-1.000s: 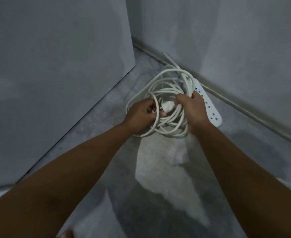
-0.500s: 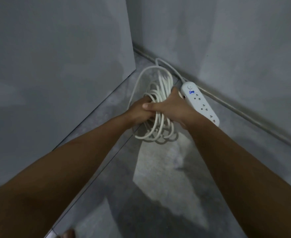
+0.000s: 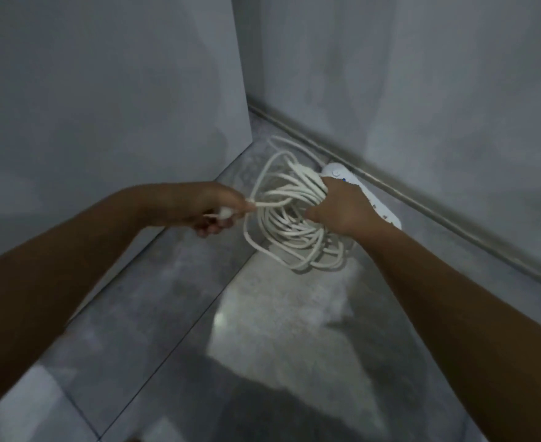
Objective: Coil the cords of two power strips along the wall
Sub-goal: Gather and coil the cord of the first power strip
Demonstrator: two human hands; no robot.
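Note:
A white cord (image 3: 289,232) is gathered into a loose coil of several loops above the grey floor. My right hand (image 3: 342,208) grips the coil at its right side, fingers wrapped round the bundle. My left hand (image 3: 213,207) is to the left of the coil, closed on the white plug end (image 3: 226,213), with a short length of cord running from it into the loops. A white power strip (image 3: 372,199) lies on the floor against the right wall, partly hidden behind my right hand. Only one power strip is in view.
A grey wall panel (image 3: 119,106) stands on the left, its corner edge close to the coil. The right wall meets the floor along a skirting strip (image 3: 454,231). A bright patch of light falls on the floor (image 3: 278,320) below the coil.
Both hands were together on the coil. My left hand has pulled away to the left with the plug end, drawing a strand out; my right hand keeps the bundle.

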